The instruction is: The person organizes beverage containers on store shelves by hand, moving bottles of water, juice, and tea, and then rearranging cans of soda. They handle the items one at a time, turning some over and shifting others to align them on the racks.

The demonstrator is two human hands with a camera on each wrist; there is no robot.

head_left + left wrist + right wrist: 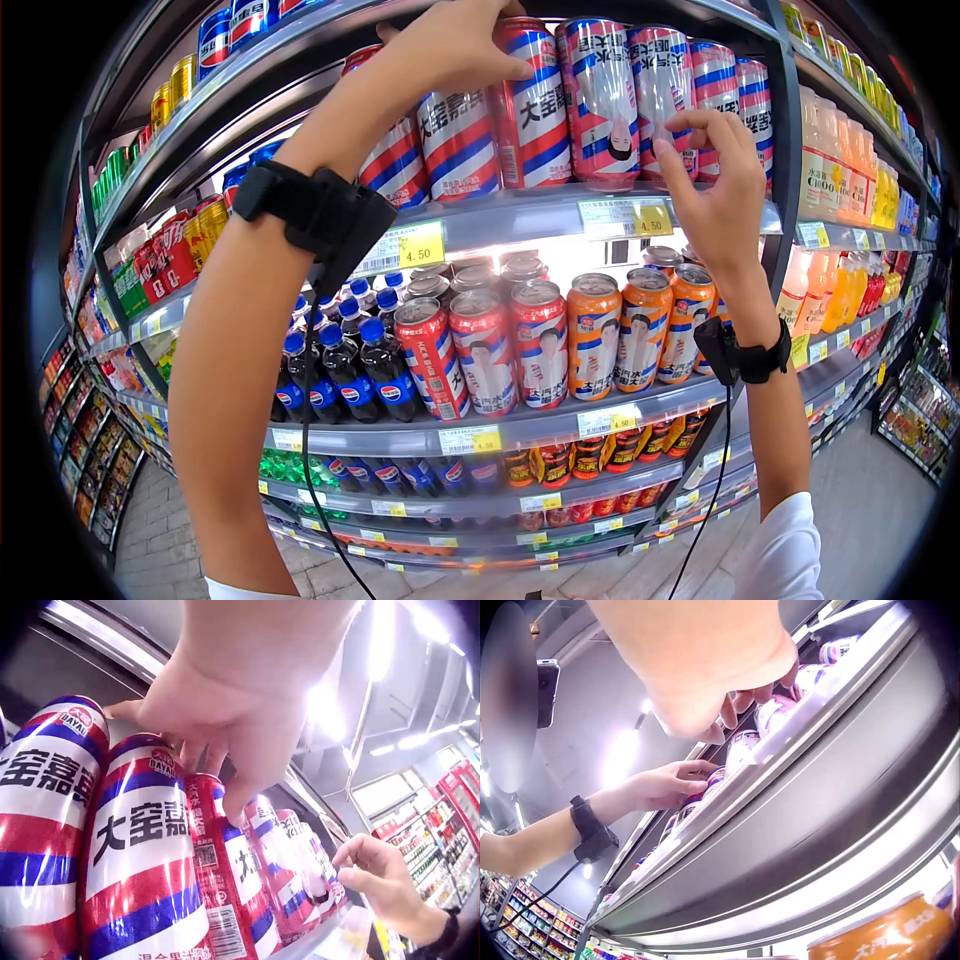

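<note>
In the head view my left hand [462,45] holds the top of a red, white and blue can [537,125] in the upper shelf row. Seen from the left wrist, the thumb of that hand [236,712] lies on the near side of the can [238,877], with the fingers bent over behind its top. My right hand [722,175] is raised before the cans [662,90] further right, thumb and index finger apart, holding nothing. The right wrist view shows that hand [712,682] above the shelf edge, its fingertips near the can tops; contact there cannot be told.
A price-tagged shelf edge [500,228] runs below the cans. On the shelf beneath stand red cans [482,355], orange cans [594,340] and dark bottles with blue caps [385,370]. Peach-coloured bottles [815,150] stand past the upright at right. Cables hang from both wrist cameras.
</note>
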